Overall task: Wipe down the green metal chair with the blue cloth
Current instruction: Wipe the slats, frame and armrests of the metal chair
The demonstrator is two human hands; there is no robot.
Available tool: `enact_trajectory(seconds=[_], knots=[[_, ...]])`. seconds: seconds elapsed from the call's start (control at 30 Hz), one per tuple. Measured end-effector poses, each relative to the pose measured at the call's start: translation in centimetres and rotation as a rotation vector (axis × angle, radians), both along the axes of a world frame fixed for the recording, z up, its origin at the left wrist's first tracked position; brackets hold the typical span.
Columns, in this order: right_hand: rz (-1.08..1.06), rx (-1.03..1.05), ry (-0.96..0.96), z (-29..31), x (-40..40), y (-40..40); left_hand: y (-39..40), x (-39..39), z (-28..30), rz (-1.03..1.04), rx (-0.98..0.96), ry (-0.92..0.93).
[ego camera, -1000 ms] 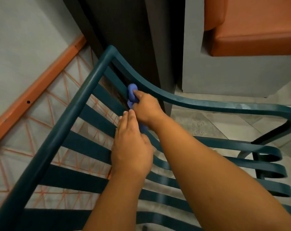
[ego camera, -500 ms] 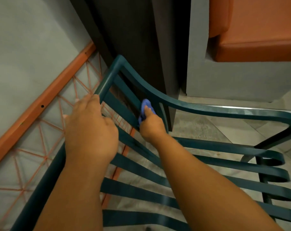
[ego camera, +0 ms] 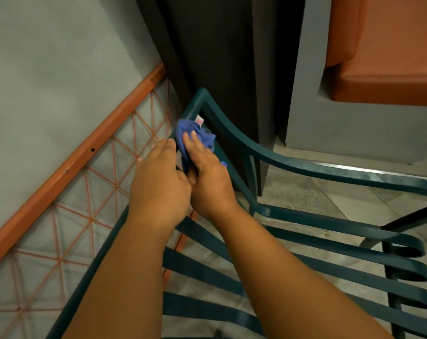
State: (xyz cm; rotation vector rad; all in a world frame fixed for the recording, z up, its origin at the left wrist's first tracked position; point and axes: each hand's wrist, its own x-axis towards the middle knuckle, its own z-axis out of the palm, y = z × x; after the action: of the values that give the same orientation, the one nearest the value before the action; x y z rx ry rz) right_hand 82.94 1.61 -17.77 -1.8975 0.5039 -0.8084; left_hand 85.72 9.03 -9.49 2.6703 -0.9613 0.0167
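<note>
Two hands work side by side near the top corner of the chair frame, touching each other at the thumb side. The right hand presses the one blue cloth against the frame with two fingertips lying straight on top of the fabric; its lower fingers are hidden, so whether they curl under the cloth cannot be told. The left hand rests on the left side rail, fingers reaching forward over it; whether they wrap around the rail is hidden by the back of the hand. The cloth is bunched, with a small white tag showing at its upper edge, and sits just below the corner where the left rail meets the curved top bar.

The single green metal chair fills the lower part of the view. Five flat slats are visible to the right of the forearms, each ending in a rolled curl. Behind the chair on the left stands one orange-framed panel with thin orange cord woven in triangles over a grey wall. One dark column rises beyond the corner, and one orange cushioned seat sits at the upper right on a grey base.
</note>
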Motion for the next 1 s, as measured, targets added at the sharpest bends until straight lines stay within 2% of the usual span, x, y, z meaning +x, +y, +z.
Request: enact_trajectory(seconds=[0.17,0.23,0.33,0.4,0.43,0.53,0.6,0.7,0.8,0.83,1.0], knots=[[-0.048,0.239,0.298,-1.8,-1.6,-1.1,0.6,0.8,0.3,-0.034,-0.073,0.108],[-0.045,0.276,0.216,-0.2,-1.2,-1.1,0.9,0.8,0.6,-0.051,-0.143,0.138],[0.021,0.221,0.018,2.7,-0.5,1.2,1.8,0.6,1.0,-0.114,-0.27,0.177],[0.027,0.119,0.022,2.7,-0.6,2.1,2.7,0.2,1.4,-0.092,-0.296,0.214],[0.019,0.131,0.065,2.6,-0.9,1.6,3.3,0.0,1.7,-0.071,-0.287,0.216],[-0.01,0.36,0.159,2.5,-2.2,-0.7,5.1,-0.8,2.4,-0.049,-0.23,0.185],[-0.036,0.467,0.095,2.6,-3.5,-0.2,6.3,-0.9,2.7,-0.04,-0.209,0.194],[0.067,0.413,-0.018,2.7,-4.1,4.8,7.5,-0.4,2.3,-0.004,-0.222,0.253],[0.07,0.133,0.037,-0.1,-3.8,10.2,7.7,-0.2,1.4,-0.012,-0.221,0.273],[0.03,0.123,0.071,-1.4,-4.0,11.0,7.7,-0.3,1.3,-0.018,-0.213,0.264],[-0.07,0.321,0.324,-7.0,-6.1,11.7,7.6,-0.9,1.2,-0.072,-0.152,0.163]])
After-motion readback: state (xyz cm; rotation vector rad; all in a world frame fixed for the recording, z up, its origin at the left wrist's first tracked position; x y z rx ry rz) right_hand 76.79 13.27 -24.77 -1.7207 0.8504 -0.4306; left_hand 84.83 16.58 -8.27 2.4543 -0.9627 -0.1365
